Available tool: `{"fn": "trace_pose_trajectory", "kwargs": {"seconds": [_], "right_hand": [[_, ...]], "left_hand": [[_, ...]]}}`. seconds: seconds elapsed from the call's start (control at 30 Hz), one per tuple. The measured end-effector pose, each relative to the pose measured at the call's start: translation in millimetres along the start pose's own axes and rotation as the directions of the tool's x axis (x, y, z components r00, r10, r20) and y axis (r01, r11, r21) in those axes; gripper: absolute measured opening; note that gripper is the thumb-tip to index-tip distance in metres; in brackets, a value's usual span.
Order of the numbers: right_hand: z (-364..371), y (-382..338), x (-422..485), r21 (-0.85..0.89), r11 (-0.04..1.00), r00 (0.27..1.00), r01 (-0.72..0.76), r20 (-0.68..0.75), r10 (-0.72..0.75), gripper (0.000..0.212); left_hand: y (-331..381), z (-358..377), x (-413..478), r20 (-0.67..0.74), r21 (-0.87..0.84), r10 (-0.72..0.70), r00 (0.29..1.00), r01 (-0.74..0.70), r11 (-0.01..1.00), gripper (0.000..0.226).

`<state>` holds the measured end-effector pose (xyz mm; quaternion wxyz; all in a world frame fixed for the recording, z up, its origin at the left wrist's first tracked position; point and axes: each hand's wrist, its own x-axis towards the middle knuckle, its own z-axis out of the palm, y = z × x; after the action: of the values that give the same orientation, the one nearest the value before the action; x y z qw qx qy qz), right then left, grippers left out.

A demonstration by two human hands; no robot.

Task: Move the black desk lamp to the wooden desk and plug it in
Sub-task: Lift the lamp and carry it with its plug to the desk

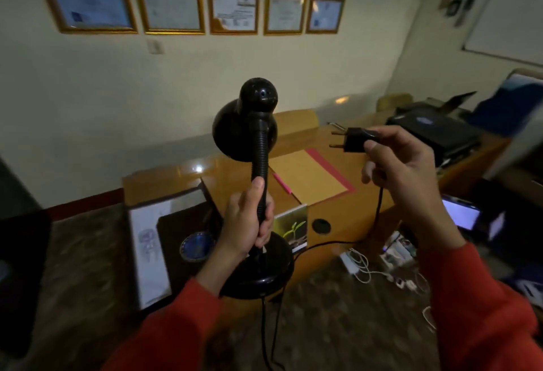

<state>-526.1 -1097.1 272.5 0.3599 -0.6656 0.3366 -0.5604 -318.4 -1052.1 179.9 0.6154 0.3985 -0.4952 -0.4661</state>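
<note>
A black desk lamp (258,147) with a ribbed flexible neck, a rounded shade and a round glossy base is held upright in the air, near the camera and in front of the light wooden desk (352,212). The lamp's neck is gripped low down by the left hand (249,221), with the fingers wrapped around it and the thumb laid up along the neck. A black plug (354,140) with metal prongs pointing left is pinched between the thumb and fingers of the right hand (402,165), raised to the right of the shade. A thin black cord (379,209) is seen hanging from that hand, looping across to the lamp base and then falling towards the floor. Both forearms are covered by red sleeves (482,306).

On the desk top, beyond the lamp, a tan folder (308,175) is laid over a red sheet, with a pink pen (282,182) beside it on the left. A white power strip (349,263) with white cables is seen on the floor to the right of the lamp base. Gold-framed certificates (233,11) are hung in rows on the far wall.
</note>
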Motion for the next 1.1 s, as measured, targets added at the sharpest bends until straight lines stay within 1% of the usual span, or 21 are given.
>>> {"fn": "trace_pose_trajectory", "kwargs": {"seconds": [0.1,0.23,0.43,0.57,0.77,0.9,1.1], "right_hand": [[-22.9,14.8,17.8,-0.064,0.998,0.999,-0.006,-0.038,0.003,0.013],[-55.1,36.8,48.1,-0.138,0.990,0.997,-0.002,-0.083,-0.009,0.018],[-113.2,79.2,110.2,-0.144,0.989,0.993,0.046,-0.099,-0.061,0.023],[-154.6,113.6,160.7,-0.147,0.988,0.994,0.042,-0.090,-0.056,0.027],[-208.0,165.2,230.2,-0.143,0.988,0.996,0.055,-0.064,-0.064,0.015],[-238.7,203.3,264.8,-0.140,0.989,0.998,0.046,-0.046,-0.053,0.023],[-284.0,263.4,311.6,-0.147,0.989,0.999,-0.004,-0.043,-0.002,0.023]], "left_hand": [[-16.3,16.2,33.6,0.060,0.012,-0.017,0.998,0.016,1.000,0.051],[-40.0,40.2,81.8,0.114,-0.014,-0.022,0.993,0.024,1.000,0.051],[-83.7,84.1,166.1,0.144,-0.029,-0.001,0.990,0.005,1.000,0.053],[-112.3,116.9,222.4,0.105,-0.024,0.014,0.994,-0.012,1.000,0.052],[-153.9,166.8,293.7,0.014,0.015,0.013,1.000,-0.013,1.000,0.050],[-186.1,195.2,328.4,-0.050,0.031,-0.006,0.999,0.008,0.999,0.051],[-238.6,228.8,379.5,-0.134,-0.003,-0.035,0.990,0.035,0.999,0.050]]}}
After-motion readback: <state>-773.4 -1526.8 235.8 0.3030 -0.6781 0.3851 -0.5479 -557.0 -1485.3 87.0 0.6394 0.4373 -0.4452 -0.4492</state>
